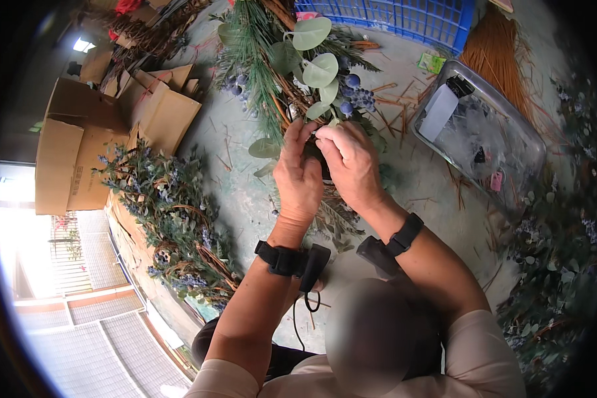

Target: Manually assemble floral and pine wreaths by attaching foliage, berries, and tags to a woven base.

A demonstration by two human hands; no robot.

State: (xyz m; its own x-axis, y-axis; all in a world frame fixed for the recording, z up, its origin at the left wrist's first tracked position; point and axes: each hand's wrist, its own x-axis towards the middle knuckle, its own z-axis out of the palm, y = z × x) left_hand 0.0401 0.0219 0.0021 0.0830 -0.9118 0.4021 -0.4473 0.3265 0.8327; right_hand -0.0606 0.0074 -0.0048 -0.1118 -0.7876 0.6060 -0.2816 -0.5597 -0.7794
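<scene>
An artificial wreath [275,79] of brown twigs, green pine needles, round pale-green leaves [320,71] and blue berries [358,96] stretches up in front of me. At its lower visible part, my left hand [300,179] has its fingers closed against the twigs. Close beside it, my right hand [353,164] makes a pinch with thumb and forefinger, just below a small leaf. The fingertips of both hands nearly meet, and whatever is pinched in the right is too small to make out. Below my hands, more greenery [335,222] of the wreath shows.
A clear plastic tub [471,149] with a few small items lies at the right, near brown sticks [497,56]. Beyond stands a blue plastic crate [404,23]. Leafy garlands [172,205] flank me on both sides. Cardboard boxes [79,142] stand left; twig scraps litter the floor.
</scene>
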